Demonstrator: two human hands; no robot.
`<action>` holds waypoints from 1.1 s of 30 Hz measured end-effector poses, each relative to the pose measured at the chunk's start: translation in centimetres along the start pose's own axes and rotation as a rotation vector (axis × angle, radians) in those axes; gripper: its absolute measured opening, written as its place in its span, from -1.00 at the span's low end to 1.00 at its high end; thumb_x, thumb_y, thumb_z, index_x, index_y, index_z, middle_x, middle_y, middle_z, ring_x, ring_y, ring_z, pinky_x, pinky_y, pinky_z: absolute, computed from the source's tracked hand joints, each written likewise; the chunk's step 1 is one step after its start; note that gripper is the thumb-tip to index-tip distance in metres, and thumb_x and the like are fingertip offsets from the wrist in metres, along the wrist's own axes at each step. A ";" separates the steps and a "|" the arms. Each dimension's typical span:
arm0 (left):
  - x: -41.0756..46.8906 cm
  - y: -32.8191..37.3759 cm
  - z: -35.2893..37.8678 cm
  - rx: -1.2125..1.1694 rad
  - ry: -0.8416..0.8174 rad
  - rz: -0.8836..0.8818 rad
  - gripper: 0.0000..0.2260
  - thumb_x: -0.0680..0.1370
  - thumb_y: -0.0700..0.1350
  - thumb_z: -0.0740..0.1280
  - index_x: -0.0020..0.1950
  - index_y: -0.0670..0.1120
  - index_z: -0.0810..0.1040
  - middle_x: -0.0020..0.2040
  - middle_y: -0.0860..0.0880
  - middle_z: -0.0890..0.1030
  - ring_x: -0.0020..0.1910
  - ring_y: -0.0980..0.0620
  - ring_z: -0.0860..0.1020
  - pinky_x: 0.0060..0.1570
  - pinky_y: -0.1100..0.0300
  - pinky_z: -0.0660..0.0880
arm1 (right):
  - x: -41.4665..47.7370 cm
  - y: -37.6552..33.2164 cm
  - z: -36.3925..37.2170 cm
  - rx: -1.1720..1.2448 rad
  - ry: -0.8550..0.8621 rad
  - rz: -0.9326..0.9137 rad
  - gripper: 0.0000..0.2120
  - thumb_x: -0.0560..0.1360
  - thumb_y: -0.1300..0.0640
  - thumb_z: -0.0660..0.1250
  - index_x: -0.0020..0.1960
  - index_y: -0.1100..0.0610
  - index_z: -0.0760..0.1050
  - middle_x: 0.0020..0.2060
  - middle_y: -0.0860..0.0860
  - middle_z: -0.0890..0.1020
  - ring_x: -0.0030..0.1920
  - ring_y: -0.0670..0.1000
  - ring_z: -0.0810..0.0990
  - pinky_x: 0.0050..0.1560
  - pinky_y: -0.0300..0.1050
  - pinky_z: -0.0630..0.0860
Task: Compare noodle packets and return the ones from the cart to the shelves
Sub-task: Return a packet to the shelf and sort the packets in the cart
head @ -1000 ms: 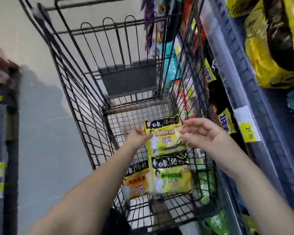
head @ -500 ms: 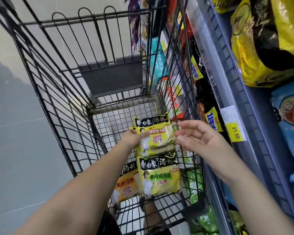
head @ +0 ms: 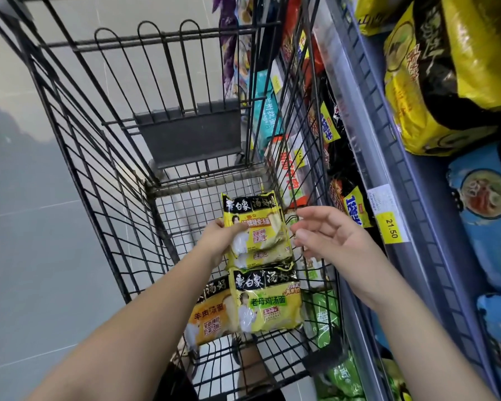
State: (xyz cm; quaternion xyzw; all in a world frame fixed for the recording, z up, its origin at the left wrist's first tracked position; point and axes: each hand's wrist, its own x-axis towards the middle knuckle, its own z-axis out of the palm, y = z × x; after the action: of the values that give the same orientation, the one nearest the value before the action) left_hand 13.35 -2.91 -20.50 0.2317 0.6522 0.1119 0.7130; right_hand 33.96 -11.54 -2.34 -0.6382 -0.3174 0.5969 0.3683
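My left hand point(head: 224, 241) grips a yellow noodle packet point(head: 255, 227) over the cart point(head: 104, 157), while my right hand point(head: 327, 235) hovers beside it, fingers relaxed and holding nothing.

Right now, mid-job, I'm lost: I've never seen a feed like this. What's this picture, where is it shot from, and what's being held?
There is no machine here: a person works with two bare hands. The single picture comes from a camera worn on their head, looking forward and down. Below is a wire shopping cart, standing beside a store shelf on the right that carries a yellow price tag. In the cart lie a yellow packet with a green label and an orange packet. The left hand has its grip on the edge of a third yellow packet, above those two. The right hand is open beside it, holding nothing.
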 end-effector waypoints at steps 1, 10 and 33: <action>-0.8 0.6 -0.3 -0.015 -0.006 0.013 -0.53 0.49 -0.12 0.59 0.29 -0.24 0.49 0.16 -0.27 0.71 0.12 -0.23 0.70 0.26 -0.27 0.58 | 0.1 0.0 0.0 -0.005 -0.001 0.004 -0.56 0.37 0.02 0.49 0.24 0.01 0.58 0.07 0.01 0.73 0.09 0.00 0.71 0.01 -0.15 0.63; -9.3 4.8 -6.1 -0.099 -0.055 0.176 -0.73 0.59 -0.16 0.47 0.26 -0.14 0.54 0.04 -0.13 0.77 0.01 -0.13 0.75 0.02 -0.02 0.68 | 1.4 0.2 0.9 -0.041 0.000 0.051 -0.52 0.36 -0.01 0.52 0.26 0.01 0.58 0.10 0.01 0.73 0.08 0.01 0.72 0.10 -0.02 0.64; -19.2 5.6 -16.0 -0.110 -0.066 0.352 -0.43 0.36 0.03 0.61 0.29 -0.19 0.61 0.17 -0.19 0.74 0.04 -0.13 0.75 0.04 0.04 0.70 | 10.5 11.8 4.3 -0.258 0.152 0.363 -0.23 0.46 0.03 0.57 0.54 0.10 0.28 0.46 0.12 0.43 0.41 0.10 0.45 0.37 0.03 0.43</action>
State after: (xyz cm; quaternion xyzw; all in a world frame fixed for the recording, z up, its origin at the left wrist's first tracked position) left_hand -3.97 -3.96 -1.60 0.3063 0.5708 0.2627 0.7151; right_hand 30.19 -8.50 -17.98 -0.7696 -0.2427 0.5581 0.1932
